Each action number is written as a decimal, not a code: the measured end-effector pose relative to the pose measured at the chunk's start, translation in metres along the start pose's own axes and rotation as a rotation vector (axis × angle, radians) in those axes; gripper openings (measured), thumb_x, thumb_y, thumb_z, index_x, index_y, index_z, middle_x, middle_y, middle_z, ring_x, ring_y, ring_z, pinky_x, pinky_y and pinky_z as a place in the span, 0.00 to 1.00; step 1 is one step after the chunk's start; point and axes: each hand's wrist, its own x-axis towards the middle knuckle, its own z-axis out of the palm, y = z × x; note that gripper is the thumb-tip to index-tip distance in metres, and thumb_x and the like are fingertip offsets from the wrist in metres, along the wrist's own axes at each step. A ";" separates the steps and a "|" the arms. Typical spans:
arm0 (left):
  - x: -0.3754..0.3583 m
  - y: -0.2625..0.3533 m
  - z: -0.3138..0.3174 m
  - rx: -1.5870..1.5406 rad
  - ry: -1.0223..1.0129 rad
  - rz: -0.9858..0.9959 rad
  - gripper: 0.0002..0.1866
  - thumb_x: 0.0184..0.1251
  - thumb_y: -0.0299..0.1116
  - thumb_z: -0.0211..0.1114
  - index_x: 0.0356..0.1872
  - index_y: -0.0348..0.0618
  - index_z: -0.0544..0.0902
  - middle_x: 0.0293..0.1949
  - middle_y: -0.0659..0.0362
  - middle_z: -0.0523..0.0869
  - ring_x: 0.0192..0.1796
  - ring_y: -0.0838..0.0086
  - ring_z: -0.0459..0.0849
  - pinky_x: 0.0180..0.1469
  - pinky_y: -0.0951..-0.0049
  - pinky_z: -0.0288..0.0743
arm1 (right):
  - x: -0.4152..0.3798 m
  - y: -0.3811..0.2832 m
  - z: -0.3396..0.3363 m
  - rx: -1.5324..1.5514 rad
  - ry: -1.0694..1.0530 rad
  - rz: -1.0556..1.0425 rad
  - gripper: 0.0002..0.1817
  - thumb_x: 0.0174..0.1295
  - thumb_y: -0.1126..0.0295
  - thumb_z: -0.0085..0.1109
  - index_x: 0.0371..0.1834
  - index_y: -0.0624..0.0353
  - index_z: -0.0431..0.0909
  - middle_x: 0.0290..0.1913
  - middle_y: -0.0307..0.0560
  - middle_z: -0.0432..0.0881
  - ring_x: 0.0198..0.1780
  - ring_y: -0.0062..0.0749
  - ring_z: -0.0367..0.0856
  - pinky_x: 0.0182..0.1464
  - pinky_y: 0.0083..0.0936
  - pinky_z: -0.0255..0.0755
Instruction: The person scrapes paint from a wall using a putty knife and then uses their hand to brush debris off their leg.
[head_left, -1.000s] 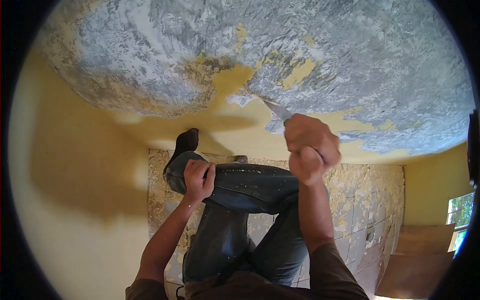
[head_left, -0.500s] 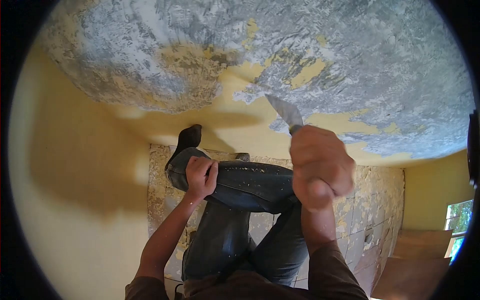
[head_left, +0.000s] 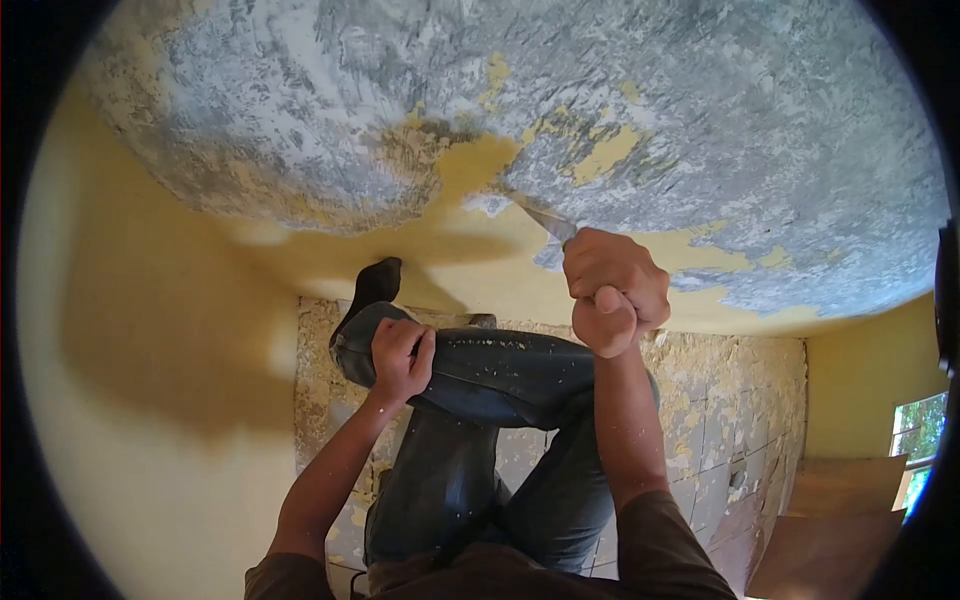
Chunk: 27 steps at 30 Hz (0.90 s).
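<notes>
My right hand is closed round the handle of a putty knife, its metal blade slanting up and left. The blade's tip meets the wall at the edge of a small grey patch ringed by yellow paint. Most of the handle is hidden in the fist. My left hand lies with curled fingers on the leg of my dark jeans, near the foot. Above, the wall shows bare mottled grey with scattered yellow remnants; a yellow painted band runs below it.
Paint flakes litter the tiled floor along the wall's foot. My foot in a dark sock is close to the wall. A yellow side wall stands at left. Brown boards lean at lower right beside a window.
My right hand has shifted left and a little upward, and the putty knife's tip has moved left along the wall. The left hand stays on the jeans.
</notes>
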 end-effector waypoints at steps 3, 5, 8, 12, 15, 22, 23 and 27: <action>-0.003 0.002 -0.001 0.002 0.004 0.006 0.04 0.62 0.23 0.65 0.28 0.38 0.82 0.24 0.55 0.82 0.28 0.58 0.81 0.38 0.61 0.69 | 0.006 -0.012 0.003 0.021 0.046 0.111 0.11 0.61 0.75 0.56 0.21 0.66 0.74 0.17 0.44 0.73 0.15 0.36 0.72 0.18 0.30 0.64; -0.003 0.002 -0.001 -0.002 0.015 0.016 0.03 0.62 0.23 0.65 0.28 0.38 0.82 0.24 0.55 0.82 0.28 0.58 0.81 0.38 0.61 0.69 | 0.021 -0.027 0.009 0.090 0.053 0.028 0.10 0.61 0.75 0.55 0.21 0.66 0.75 0.17 0.45 0.73 0.16 0.35 0.72 0.18 0.30 0.64; -0.005 0.003 -0.001 -0.001 -0.006 -0.009 0.03 0.62 0.23 0.66 0.29 0.38 0.83 0.25 0.55 0.83 0.28 0.58 0.82 0.39 0.61 0.70 | -0.005 -0.021 -0.009 -0.339 -0.231 0.168 0.10 0.60 0.75 0.55 0.21 0.65 0.74 0.17 0.45 0.73 0.16 0.35 0.72 0.18 0.30 0.63; -0.004 0.001 0.001 -0.002 0.003 -0.002 0.02 0.62 0.23 0.66 0.29 0.38 0.83 0.25 0.55 0.83 0.29 0.59 0.82 0.40 0.61 0.70 | 0.002 -0.008 0.005 -0.100 -0.040 0.104 0.22 0.73 0.66 0.49 0.18 0.65 0.68 0.16 0.46 0.72 0.14 0.33 0.69 0.16 0.31 0.59; -0.003 0.000 -0.001 0.012 0.004 -0.001 0.02 0.61 0.23 0.66 0.29 0.38 0.83 0.25 0.55 0.83 0.29 0.59 0.83 0.40 0.62 0.70 | 0.020 -0.027 0.010 -0.024 -0.017 0.019 0.21 0.72 0.67 0.50 0.19 0.66 0.70 0.16 0.46 0.72 0.14 0.34 0.69 0.16 0.31 0.60; -0.002 0.000 -0.001 0.021 -0.001 0.020 0.02 0.61 0.23 0.66 0.29 0.39 0.83 0.25 0.56 0.84 0.29 0.59 0.83 0.40 0.61 0.70 | -0.008 -0.002 -0.001 -0.001 -0.009 0.115 0.09 0.57 0.75 0.55 0.20 0.65 0.73 0.18 0.45 0.74 0.16 0.35 0.72 0.19 0.32 0.64; -0.005 0.002 -0.001 0.023 -0.002 0.016 0.02 0.61 0.23 0.66 0.29 0.39 0.83 0.25 0.56 0.84 0.29 0.59 0.83 0.40 0.61 0.70 | -0.004 -0.005 0.001 0.002 -0.014 0.123 0.09 0.58 0.75 0.55 0.21 0.65 0.73 0.17 0.44 0.73 0.15 0.34 0.70 0.19 0.31 0.64; -0.003 0.002 0.000 0.012 0.019 0.008 0.03 0.62 0.23 0.66 0.28 0.39 0.83 0.24 0.56 0.83 0.28 0.59 0.82 0.38 0.61 0.69 | 0.024 -0.032 0.012 0.136 -0.013 0.023 0.08 0.58 0.75 0.54 0.22 0.64 0.74 0.18 0.45 0.73 0.16 0.34 0.70 0.19 0.31 0.64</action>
